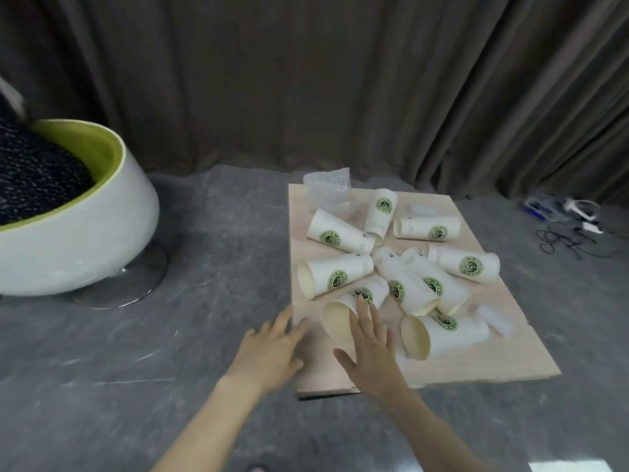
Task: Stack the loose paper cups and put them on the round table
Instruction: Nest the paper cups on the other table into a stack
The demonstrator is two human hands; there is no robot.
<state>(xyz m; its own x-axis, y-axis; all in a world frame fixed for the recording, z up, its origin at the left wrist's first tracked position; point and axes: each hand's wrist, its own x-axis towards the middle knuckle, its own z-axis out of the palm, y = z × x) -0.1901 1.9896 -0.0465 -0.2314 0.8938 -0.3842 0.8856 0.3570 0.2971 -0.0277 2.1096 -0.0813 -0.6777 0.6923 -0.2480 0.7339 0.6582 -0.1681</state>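
Both hands reach out with fingers spread and nothing held: the left hand [272, 347] over the near left edge of the wooden board [476, 362] on the floor, the right hand [369, 349] just over the nearest paper cup [350, 310]. The loose paper cups [405, 267] lie on their sides, scattered across the board, none nested yet. This looks like the first pickup; next, the right hand must close round that cup, then slot it into a neighbour. No round table shows

Cups [391, 267] crowded — board's [476, 366] near edge free
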